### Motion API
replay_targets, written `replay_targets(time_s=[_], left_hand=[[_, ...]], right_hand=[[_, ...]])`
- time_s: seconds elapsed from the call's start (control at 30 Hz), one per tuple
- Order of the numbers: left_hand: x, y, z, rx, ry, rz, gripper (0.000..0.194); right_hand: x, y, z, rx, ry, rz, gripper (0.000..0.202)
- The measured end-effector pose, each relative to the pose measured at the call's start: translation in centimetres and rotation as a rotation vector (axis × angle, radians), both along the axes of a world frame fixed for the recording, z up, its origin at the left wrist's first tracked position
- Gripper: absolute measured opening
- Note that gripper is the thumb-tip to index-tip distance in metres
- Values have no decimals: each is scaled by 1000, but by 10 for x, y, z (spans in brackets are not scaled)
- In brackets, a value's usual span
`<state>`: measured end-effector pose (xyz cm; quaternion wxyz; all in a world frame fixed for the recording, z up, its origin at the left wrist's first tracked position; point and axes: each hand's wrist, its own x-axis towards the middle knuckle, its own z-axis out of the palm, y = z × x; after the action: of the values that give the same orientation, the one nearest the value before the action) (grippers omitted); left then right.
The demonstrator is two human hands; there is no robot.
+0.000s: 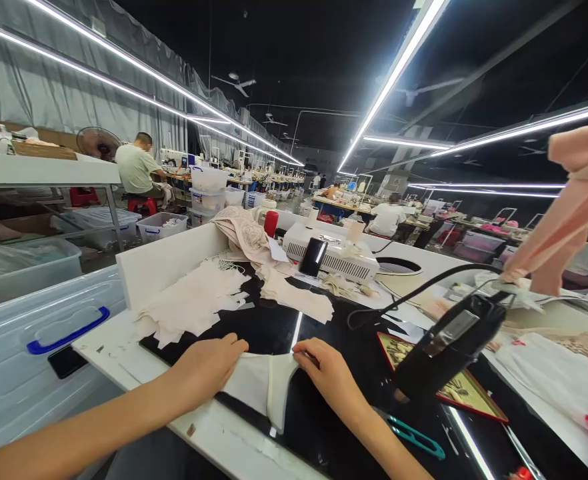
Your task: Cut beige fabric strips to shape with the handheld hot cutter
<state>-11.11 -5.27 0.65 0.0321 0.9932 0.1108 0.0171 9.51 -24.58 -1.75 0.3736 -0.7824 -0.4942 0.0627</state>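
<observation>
A pale cream fabric piece with a raised strip running down it lies on the glossy black tabletop. My left hand grips its upper left edge, fingers bent over the cloth. At the upper right corner, my right hand pinches the cloth between thumb and fingers. Beyond my left hand is a spread heap of cream fabric pieces. A smaller stack of cut pieces lies straight ahead of both hands. Teal-handled scissors rest right of my right forearm; their blades are partly hidden.
A black handheld device with a cable stands tilted over a yellow tray of small parts. Toward the back are a phone, a white vented box and a red thread cone. Lidded plastic bins stand left; co-workers sit farther off.
</observation>
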Motion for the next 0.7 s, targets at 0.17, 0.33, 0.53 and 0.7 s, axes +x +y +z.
replay_targets(time_s=[0.17,0.33,0.53,0.7], left_hand=[[7,6,-9,258,-333,-194,42],[16,-21,-28,96,-589,-506,23],[25,-33,-35,-62,-461,-525,21],[21,-30,-30,-132,-435,-514,22]], right_hand=[[14,11,-6,7,-296,-44,36],[-2,3,-12,7,-531,49,53],[-20,-6,-11,41,-725,135,48],[-35,-43,21,202,-924,99,41]])
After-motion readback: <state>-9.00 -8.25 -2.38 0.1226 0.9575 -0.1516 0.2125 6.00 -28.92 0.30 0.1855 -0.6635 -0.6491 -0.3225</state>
